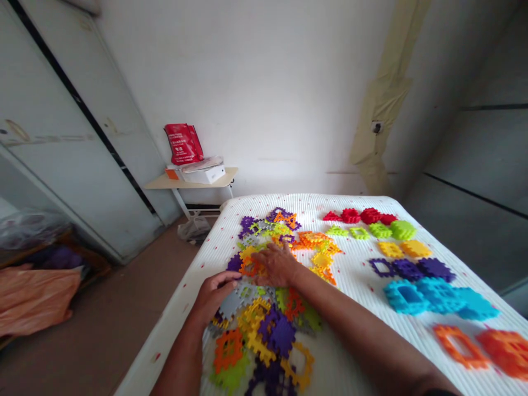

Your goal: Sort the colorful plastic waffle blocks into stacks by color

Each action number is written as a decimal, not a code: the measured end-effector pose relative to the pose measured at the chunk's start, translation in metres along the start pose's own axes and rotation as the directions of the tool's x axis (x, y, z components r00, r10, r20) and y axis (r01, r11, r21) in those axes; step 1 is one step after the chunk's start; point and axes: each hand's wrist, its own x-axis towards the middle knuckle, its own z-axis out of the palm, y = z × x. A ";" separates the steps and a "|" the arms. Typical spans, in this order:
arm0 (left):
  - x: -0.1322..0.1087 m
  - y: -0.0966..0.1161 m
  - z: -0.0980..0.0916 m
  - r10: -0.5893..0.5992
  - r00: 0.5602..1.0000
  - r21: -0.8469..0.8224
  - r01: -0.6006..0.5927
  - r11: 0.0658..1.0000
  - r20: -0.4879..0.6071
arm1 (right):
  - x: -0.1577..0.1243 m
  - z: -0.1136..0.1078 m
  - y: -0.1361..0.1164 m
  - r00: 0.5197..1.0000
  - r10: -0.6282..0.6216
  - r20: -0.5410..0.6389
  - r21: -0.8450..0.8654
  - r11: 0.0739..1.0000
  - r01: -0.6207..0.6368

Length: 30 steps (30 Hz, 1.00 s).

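Observation:
A long heap of mixed plastic puzzle-edged pieces (pixel 280 330) in purple, yellow, orange, green and grey lies on the white bed cover. My right hand (pixel 275 265) rests over the middle of the heap, fingers spread across orange and yellow pieces. At the heap's left edge is my left hand (pixel 215 294), its thumb and fingertips brought close together beside a grey piece (pixel 231 302); whether it grips anything is too small to tell. Just right of my right hand lie yellow pieces (pixel 322 259) and orange pieces (pixel 309 240).
Sorted groups line the right side: red (pixel 350 215), green (pixel 402 229), yellow (pixel 416 248), purple (pixel 436 269), blue (pixel 439 294) and orange (pixel 505 349). Behind left stands a small table (pixel 160 181) with a red bag (pixel 183 144) and a white box (pixel 204 175).

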 end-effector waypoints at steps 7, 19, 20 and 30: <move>0.000 -0.004 0.002 -0.002 1.000 -0.002 0.002 1.000 -0.031 | -0.048 -0.006 0.003 0.997 -0.071 -0.034 -0.026 0.997 0.071; -0.012 0.007 0.003 0.111 0.993 0.124 -0.104 0.987 -0.048 | -0.112 0.000 -0.026 0.967 -0.223 -0.122 0.053 0.971 0.231; -0.016 0.011 0.003 0.129 0.992 0.145 -0.126 0.981 -0.010 | -0.117 0.005 -0.034 0.952 -0.286 -0.107 0.068 0.953 0.294; -0.024 0.013 0.007 0.238 0.969 0.271 -0.245 0.931 0.061 | -0.150 0.038 -0.024 0.956 -0.231 -0.183 -0.063 0.973 0.223</move>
